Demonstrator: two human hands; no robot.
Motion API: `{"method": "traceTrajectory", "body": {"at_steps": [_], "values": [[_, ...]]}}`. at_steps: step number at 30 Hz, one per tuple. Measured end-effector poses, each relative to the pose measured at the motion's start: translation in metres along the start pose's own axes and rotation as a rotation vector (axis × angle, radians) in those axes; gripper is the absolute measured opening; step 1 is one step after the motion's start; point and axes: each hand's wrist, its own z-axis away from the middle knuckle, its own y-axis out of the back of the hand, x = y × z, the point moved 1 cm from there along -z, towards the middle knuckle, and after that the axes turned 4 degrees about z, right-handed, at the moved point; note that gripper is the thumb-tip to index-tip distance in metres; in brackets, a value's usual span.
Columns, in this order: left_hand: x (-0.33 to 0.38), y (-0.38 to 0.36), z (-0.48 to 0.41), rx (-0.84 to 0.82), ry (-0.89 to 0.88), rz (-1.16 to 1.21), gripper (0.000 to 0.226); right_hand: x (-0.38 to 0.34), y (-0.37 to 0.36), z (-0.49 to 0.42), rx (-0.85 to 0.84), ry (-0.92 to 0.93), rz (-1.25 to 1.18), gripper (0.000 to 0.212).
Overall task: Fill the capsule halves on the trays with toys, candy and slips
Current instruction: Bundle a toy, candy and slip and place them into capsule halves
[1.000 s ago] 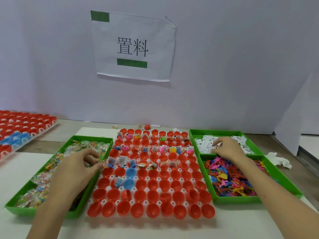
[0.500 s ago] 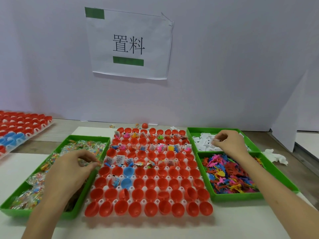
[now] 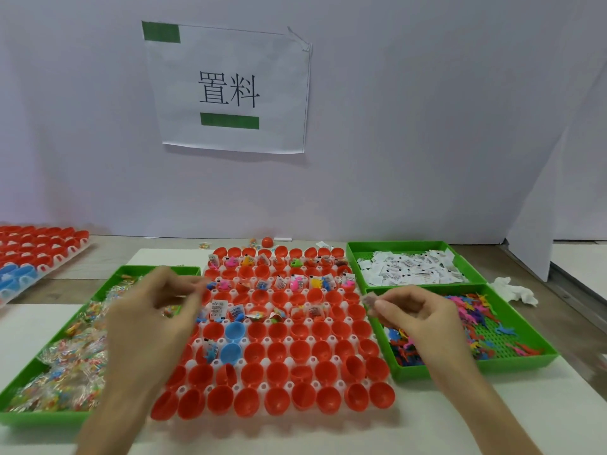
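Red capsule halves (image 3: 297, 349) at twelve o'clock; my right grip (image 3: 417, 315) pinches a slip (image 3: 370, 302); the left grip (image 3: 154, 310) is blurred, so I cannot tell.

a single wide-angle camera worn on the person's head looks forward and down from close above a white plastic tray of red capsule halves (image 3: 289, 385), with a white printed paper sign (image 3: 230, 90) on the pale wall (image 3: 427, 126) straight ahead.

Paper sign (image 3: 230, 90) with 2 green bars on the lilac wall (image 3: 427, 126); crumpled tissue (image 3: 512, 289) far right.
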Motion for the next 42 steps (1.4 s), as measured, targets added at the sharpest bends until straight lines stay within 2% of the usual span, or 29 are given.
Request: {"method": "traceTrajectory", "body": {"at_steps": [4, 6, 12, 17, 21, 25, 27, 29, 31, 34, 38, 42], "values": [[0.035, -0.051, 0.031, -0.322, 0.221, 0.439, 0.021, -0.016, -0.015, 0.018, -0.146, 0.038, -0.086, 0.013], [0.042, -0.069, 0.044, -0.399, 0.272, 0.489, 0.025, -0.021, -0.019, 0.027, -0.195, 0.060, -0.117, 0.013], [0.048, -0.083, 0.066, -0.411, 0.406, 0.607, 0.025, -0.028, -0.030, 0.038, -0.188, 0.098, -0.214, 0.010], [0.050, -0.082, 0.070, -0.469, 0.456, 0.725, 0.019, -0.025, -0.034, 0.043, -0.131, 0.150, -0.045, 0.011], [0.048, -0.081, 0.073, -0.474, 0.400, 0.706, 0.018, -0.023, -0.035, 0.046, -0.122, 0.227, 0.029, 0.016], [0.045, -0.080, 0.076, -0.452, 0.351, 0.704, 0.019, -0.026, -0.034, 0.046, -0.177, 0.201, -0.021, 0.009], [0.045, -0.081, 0.077, -0.448, 0.341, 0.708, 0.020, -0.026, -0.023, 0.037, -0.149, 0.185, -0.049, 0.008], [0.044, -0.083, 0.079, -0.449, 0.343, 0.707, 0.020, -0.020, -0.002, 0.023, -0.019, 0.177, 0.048, 0.007], [0.044, -0.085, 0.081, -0.475, 0.350, 0.701, 0.019, -0.006, 0.022, 0.008, 0.114, 0.155, 0.341, 0.019], [0.046, -0.087, 0.086, -0.539, 0.356, 0.681, 0.019, 0.017, 0.046, -0.003, 0.135, 0.015, 0.673, 0.024], [0.050, -0.088, 0.087, -0.560, 0.377, 0.707, 0.019, 0.033, 0.063, -0.008, 0.129, -0.120, 0.786, 0.033], [0.047, -0.088, 0.085, -0.542, 0.376, 0.681, 0.017, 0.034, 0.066, -0.010, 0.186, -0.143, 0.795, 0.031]]}}
